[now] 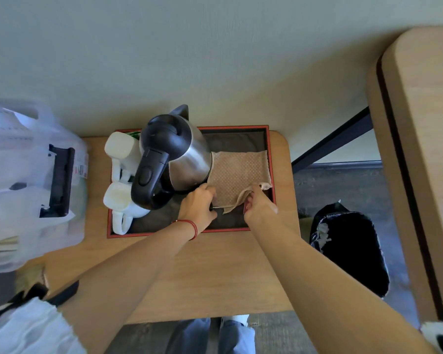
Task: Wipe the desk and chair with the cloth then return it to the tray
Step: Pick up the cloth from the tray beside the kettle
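Observation:
A beige dotted cloth lies folded in the right half of a red-rimmed dark tray on the wooden desk. My left hand grips the cloth's near left edge. At the near right corner, which is lifted and folded over, my right hand pinches the cloth. A steel kettle with a black handle stands in the tray, touching the cloth's left side. No chair is visible.
Two white mugs sit at the tray's left end. A plastic bag with a dark box lies on the desk's left. A black-lined bin stands on the floor at right, beside a wooden panel.

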A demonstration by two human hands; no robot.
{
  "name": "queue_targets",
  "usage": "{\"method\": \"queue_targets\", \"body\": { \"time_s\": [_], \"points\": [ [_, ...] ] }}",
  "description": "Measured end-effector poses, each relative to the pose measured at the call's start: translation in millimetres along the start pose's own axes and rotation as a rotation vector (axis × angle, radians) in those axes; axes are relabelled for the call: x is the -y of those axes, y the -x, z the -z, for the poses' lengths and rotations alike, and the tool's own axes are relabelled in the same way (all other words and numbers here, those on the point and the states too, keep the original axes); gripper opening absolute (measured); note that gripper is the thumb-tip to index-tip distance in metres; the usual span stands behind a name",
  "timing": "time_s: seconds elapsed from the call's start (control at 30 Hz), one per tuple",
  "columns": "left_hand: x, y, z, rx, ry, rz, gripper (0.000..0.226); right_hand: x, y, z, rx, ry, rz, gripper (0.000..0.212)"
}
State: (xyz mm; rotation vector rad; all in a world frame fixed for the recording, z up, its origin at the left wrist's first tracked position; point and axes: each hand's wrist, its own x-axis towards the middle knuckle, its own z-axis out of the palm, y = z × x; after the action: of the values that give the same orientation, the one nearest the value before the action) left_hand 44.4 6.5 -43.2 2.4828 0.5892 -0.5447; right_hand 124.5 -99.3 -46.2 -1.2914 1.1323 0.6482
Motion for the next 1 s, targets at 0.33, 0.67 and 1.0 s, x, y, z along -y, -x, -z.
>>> {"method": "queue_targets", "body": {
  "time_s": [0.33,0.67,1.0],
  "points": [
    [4.2,1.4,-7.4,-0.065,0.134,0.035,0.033,-3.2,-2.5,-4.6,-0.118,0.397,0.289,0.071],
    [7.4,1.5,-12.7,-0.106,0.16,0.025,0.031,-3.2,-8.9,-2.3,-0.078,0.463,0.327,0.039],
    [-2.7,-0.9,-9.6,-0.081,0.411,0.114,0.031,30.6,35.1,18.6,0.419,-0.072,0.314,0.023]
  ]
}}
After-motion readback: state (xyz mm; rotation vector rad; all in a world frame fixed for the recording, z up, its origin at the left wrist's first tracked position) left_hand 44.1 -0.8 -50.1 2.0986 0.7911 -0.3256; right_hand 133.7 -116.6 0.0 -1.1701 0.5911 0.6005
